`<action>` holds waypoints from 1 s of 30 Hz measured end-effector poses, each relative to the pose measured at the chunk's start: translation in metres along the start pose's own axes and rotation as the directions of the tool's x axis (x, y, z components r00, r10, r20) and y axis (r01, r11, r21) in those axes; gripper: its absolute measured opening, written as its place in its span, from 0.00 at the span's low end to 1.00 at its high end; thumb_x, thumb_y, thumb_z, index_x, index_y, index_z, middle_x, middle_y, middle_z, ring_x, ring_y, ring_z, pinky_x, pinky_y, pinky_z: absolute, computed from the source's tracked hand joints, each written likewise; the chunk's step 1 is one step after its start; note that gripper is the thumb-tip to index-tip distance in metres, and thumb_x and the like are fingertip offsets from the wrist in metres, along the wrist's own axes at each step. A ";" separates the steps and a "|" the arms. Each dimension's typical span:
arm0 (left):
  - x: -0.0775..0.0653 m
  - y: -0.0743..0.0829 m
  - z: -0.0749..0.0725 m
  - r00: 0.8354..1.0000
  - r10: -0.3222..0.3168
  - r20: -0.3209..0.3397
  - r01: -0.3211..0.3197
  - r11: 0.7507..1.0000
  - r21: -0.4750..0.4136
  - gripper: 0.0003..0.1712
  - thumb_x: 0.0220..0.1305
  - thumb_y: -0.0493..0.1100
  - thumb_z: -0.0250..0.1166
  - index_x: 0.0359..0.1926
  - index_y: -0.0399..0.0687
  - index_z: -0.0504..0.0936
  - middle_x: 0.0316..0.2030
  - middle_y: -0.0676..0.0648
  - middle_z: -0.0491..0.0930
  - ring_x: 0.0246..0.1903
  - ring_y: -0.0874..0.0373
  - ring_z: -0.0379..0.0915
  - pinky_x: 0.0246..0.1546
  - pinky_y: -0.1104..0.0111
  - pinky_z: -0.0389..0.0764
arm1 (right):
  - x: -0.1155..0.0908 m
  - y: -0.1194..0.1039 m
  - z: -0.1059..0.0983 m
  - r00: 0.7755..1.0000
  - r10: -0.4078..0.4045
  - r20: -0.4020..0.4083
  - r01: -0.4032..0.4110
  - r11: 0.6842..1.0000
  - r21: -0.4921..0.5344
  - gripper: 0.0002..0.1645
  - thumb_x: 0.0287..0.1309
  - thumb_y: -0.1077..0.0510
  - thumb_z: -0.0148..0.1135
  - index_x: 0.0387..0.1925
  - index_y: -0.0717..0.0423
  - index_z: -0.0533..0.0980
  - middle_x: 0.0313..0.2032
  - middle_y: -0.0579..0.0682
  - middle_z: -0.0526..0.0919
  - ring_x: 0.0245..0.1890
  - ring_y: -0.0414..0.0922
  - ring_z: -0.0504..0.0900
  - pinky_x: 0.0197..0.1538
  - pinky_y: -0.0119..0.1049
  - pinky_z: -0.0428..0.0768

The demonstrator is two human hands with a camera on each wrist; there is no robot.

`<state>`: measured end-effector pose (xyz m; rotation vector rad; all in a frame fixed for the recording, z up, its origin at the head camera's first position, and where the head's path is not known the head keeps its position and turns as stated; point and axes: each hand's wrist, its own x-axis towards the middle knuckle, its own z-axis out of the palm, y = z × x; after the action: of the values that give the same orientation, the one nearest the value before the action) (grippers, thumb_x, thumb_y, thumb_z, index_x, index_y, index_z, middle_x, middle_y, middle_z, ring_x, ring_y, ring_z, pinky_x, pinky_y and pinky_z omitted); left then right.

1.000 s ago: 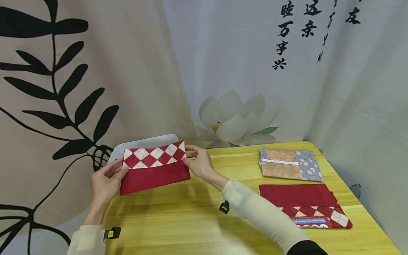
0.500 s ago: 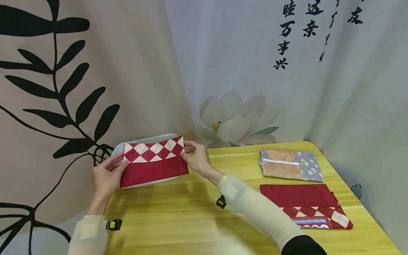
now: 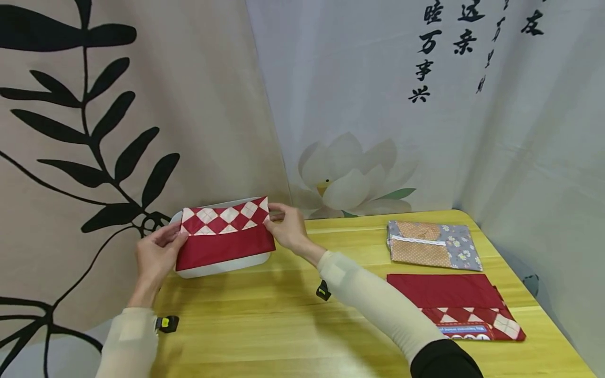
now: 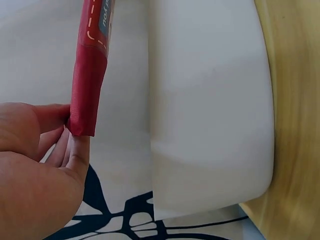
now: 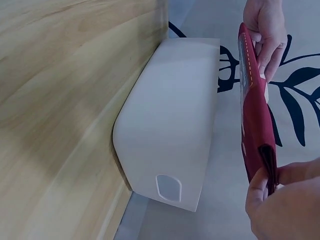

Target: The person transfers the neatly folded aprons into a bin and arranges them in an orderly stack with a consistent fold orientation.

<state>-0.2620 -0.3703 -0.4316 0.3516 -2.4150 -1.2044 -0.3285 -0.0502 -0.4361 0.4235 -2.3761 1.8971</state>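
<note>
Between my two hands hangs a folded red cloth (image 3: 224, 231) with a band of white diamonds along its upper part. My left hand (image 3: 159, 257) pinches its left edge, thumb on the near side; in the left wrist view that hand (image 4: 45, 165) grips a lower corner. The right hand (image 3: 290, 228) holds the opposite edge near the top corner, and the right wrist view shows this hand (image 5: 285, 197) pinching the folded layers. Below and behind the cloth stands a white bin (image 3: 236, 265), mostly hidden in the head view, with a side handle hole visible from the right wrist.
On the right of the wooden table (image 3: 264, 325) lies a grey floral and tan dotted folded cloth (image 3: 432, 244). Nearer is another red folded cloth (image 3: 449, 289) with diamonds and a blue label. Curtains (image 3: 208, 105) rise behind the table; the bin stands at its back left.
Both hands have raised the red cloth slightly and moved it back over the bin, so more of the bin's front wall shows beneath it. The grips look unchanged.
</note>
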 end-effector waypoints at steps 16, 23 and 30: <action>0.020 -0.012 0.000 1.000 -0.029 0.006 0.029 0.999 0.020 0.27 0.82 0.52 0.69 0.77 0.55 0.83 0.69 0.39 0.88 0.46 0.79 0.77 0.44 0.91 0.81 | 0.016 -0.001 0.015 0.999 0.038 -0.010 -0.038 0.999 0.007 0.28 0.73 0.66 0.73 0.72 0.60 0.82 0.60 0.61 0.92 0.57 0.55 0.93 0.54 0.40 0.96; 0.030 -0.019 0.002 0.999 -0.045 0.018 0.045 0.999 0.027 0.27 0.83 0.51 0.68 0.78 0.56 0.82 0.70 0.40 0.87 0.53 0.68 0.82 0.43 0.90 0.81 | 0.025 0.000 0.022 0.999 0.050 -0.016 -0.051 0.999 -0.020 0.28 0.74 0.65 0.73 0.72 0.57 0.83 0.60 0.59 0.93 0.58 0.53 0.93 0.54 0.38 0.95; 0.039 -0.022 0.003 0.998 -0.056 0.014 0.056 0.998 0.018 0.27 0.83 0.50 0.69 0.78 0.57 0.83 0.69 0.39 0.88 0.48 0.73 0.79 0.41 0.91 0.81 | 0.031 0.002 0.030 0.999 0.050 -0.020 -0.050 0.999 0.000 0.28 0.73 0.66 0.72 0.72 0.59 0.83 0.61 0.60 0.92 0.58 0.55 0.93 0.54 0.39 0.96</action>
<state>-0.2970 -0.3971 -0.4405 0.4199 -2.4442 -1.2140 -0.3555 -0.0845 -0.4379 0.3463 -2.3961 1.9124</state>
